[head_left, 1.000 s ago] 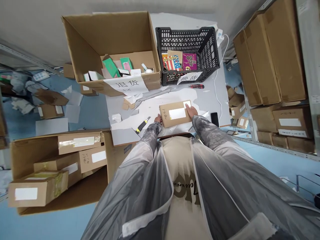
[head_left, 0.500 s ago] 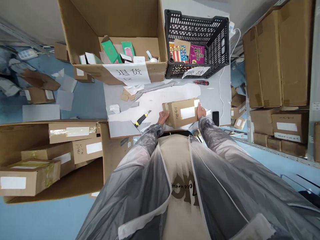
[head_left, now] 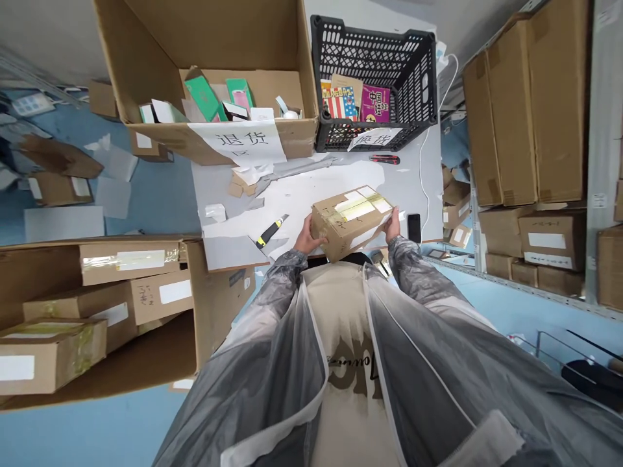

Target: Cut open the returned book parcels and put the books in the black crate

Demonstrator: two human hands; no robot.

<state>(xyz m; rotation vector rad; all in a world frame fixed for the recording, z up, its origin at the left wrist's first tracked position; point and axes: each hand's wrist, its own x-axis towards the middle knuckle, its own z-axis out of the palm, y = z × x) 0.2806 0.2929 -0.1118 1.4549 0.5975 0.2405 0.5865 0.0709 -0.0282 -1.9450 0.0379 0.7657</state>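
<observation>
Between my two hands is a taped cardboard box (head_left: 351, 219), tilted at the table's near edge with white labels and yellowish tape on its upper face. My left hand (head_left: 308, 237) grips its left end, thumb along the near side. At the right end, my right hand (head_left: 392, 226) is closed on the corner. Left of the box, a yellow-and-black utility knife (head_left: 271, 231) lies on the table with its blade out. A black phone (head_left: 413, 228) rests just right of my right hand.
A large open carton (head_left: 204, 139) with small boxes and a black plastic crate (head_left: 374, 35) with books stand at the table's back. A red-and-black cutter (head_left: 384, 159) lies before the crate. Left is a big carton (head_left: 207, 305) of parcels; shelved boxes (head_left: 548, 240) are at right.
The box has been rolled in my hands, so a taped, labelled face now points up and the earlier handwritten one no longer does. My left hand has shifted its hold on the end.
</observation>
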